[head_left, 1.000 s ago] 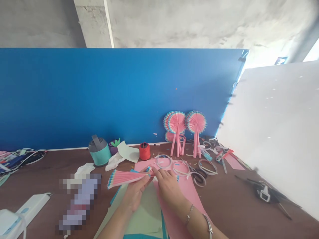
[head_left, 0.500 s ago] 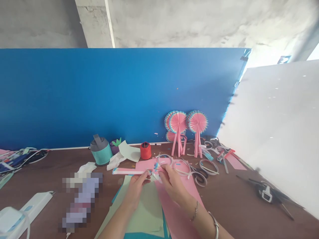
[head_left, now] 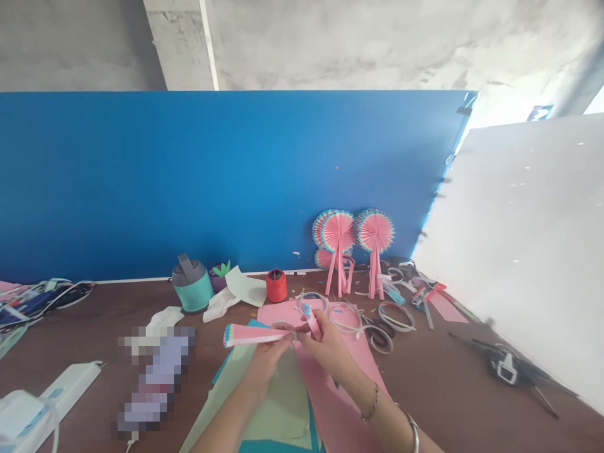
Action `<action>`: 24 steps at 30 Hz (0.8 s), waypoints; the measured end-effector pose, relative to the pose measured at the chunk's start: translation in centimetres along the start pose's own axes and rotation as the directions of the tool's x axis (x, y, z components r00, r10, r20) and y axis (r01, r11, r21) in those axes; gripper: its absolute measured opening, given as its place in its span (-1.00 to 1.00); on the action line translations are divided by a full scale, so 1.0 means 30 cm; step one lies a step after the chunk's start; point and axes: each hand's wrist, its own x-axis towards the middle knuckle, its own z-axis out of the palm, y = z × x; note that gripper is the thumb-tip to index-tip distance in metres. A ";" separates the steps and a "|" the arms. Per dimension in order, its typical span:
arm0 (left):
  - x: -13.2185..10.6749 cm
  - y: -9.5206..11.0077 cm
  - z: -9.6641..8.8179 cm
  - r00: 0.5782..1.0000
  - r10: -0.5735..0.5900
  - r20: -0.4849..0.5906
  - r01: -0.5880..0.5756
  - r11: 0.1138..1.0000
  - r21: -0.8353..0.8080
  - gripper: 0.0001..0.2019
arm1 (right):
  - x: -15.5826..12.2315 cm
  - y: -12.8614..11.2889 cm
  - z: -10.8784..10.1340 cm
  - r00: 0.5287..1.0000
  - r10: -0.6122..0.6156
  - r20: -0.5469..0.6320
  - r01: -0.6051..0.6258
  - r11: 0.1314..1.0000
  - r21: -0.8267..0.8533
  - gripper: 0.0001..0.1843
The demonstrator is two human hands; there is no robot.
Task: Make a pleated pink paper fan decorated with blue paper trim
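Note:
A pleated strip of pink paper with a blue and white edge is held level over the stacked sheets. My left hand is closed on it near its middle, thumb on top. My right hand pinches its other part, which stands up between the fingers with a blue and white tip. Where the two parts meet is partly hidden by the fingers. Pink sheets and pale green sheets lie below my hands, with blue paper at their edges.
Finished pink paper fans lean against the blue partition. Rolls of thin tape and scissors lie to the right. A red thread spool and a teal pot stand behind. A power strip is at left.
The pleated paper has turned, and its left end now spreads a little wider. Its right part has gone from fanned out to gathered and upright in my right hand.

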 end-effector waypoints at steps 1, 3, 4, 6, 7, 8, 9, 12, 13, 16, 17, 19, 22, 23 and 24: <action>0.000 0.002 0.000 1.000 0.005 0.003 -0.005 1.000 0.002 -0.76 | 0.000 0.003 0.001 1.000 0.001 0.006 -0.001 1.000 0.006 -0.75; 0.001 0.007 0.003 1.000 0.022 0.015 -0.022 1.000 0.006 -0.76 | 0.000 0.007 0.003 1.000 -0.013 0.008 0.013 1.000 0.022 -0.78; 0.001 0.009 0.004 0.999 0.029 0.027 -0.030 1.000 0.008 -0.76 | -0.001 0.007 0.004 1.000 -0.021 0.006 0.020 0.999 0.030 -0.80; 0.003 0.012 0.005 0.998 0.028 0.064 -0.029 0.999 0.023 -0.76 | -0.003 0.006 0.007 1.000 -0.023 0.011 0.022 0.998 0.051 -0.81; 0.005 0.011 0.003 0.997 0.019 0.075 -0.022 0.999 0.034 -0.76 | -0.004 0.004 0.008 1.000 -0.020 0.015 0.019 0.998 0.059 -0.80; 0.008 0.008 0.000 0.997 0.009 0.074 -0.012 0.999 0.046 -0.75 | -0.005 0.001 0.009 1.000 -0.015 0.019 0.014 0.998 0.060 -0.78; 0.013 0.003 -0.005 0.999 0.004 0.055 -0.006 0.999 0.051 -0.73 | -0.005 -0.002 0.008 1.000 -0.011 0.020 0.010 0.999 0.051 -0.77; 0.035 -0.017 -0.030 0.998 0.025 -0.062 -0.026 1.000 -0.015 -0.66 | -0.006 -0.011 0.002 1.000 -0.009 -0.013 0.009 1.000 -0.015 -0.78; 0.044 -0.022 -0.040 0.994 0.041 -0.097 -0.047 0.997 -0.061 -0.64 | -0.005 -0.013 -0.001 1.000 -0.015 -0.028 0.014 0.999 -0.039 -0.79; 0.066 -0.023 -0.067 0.978 0.072 -0.197 -0.113 0.972 -0.207 -0.61 | -0.002 -0.012 -0.010 0.998 -0.043 -0.046 0.039 0.996 -0.075 -0.83; 0.070 -0.019 -0.074 0.971 0.070 -0.229 -0.127 0.961 -0.246 -0.61 | -0.001 -0.009 -0.012 0.998 -0.047 -0.042 0.043 0.996 -0.080 -0.83; 0.075 -0.006 -0.084 0.958 0.058 -0.280 -0.146 0.941 -0.305 -0.59 | 0.003 -0.003 -0.014 0.998 -0.040 -0.039 0.037 0.995 -0.088 -0.84; 0.076 0.010 -0.091 0.948 0.053 -0.314 -0.173 0.914 -0.368 -0.57 | 0.009 0.006 -0.013 0.999 -0.014 -0.038 0.011 0.996 -0.086 -0.84; 0.077 0.013 -0.093 0.947 0.053 -0.316 -0.179 0.905 -0.385 -0.57 | 0.010 0.008 -0.013 0.999 -0.002 -0.032 -0.001 0.997 -0.079 -0.83; 0.077 0.014 -0.095 0.947 0.056 -0.316 -0.186 0.898 -0.398 -0.57 | 0.011 0.007 -0.014 1.000 0.012 -0.025 -0.014 0.997 -0.074 -0.83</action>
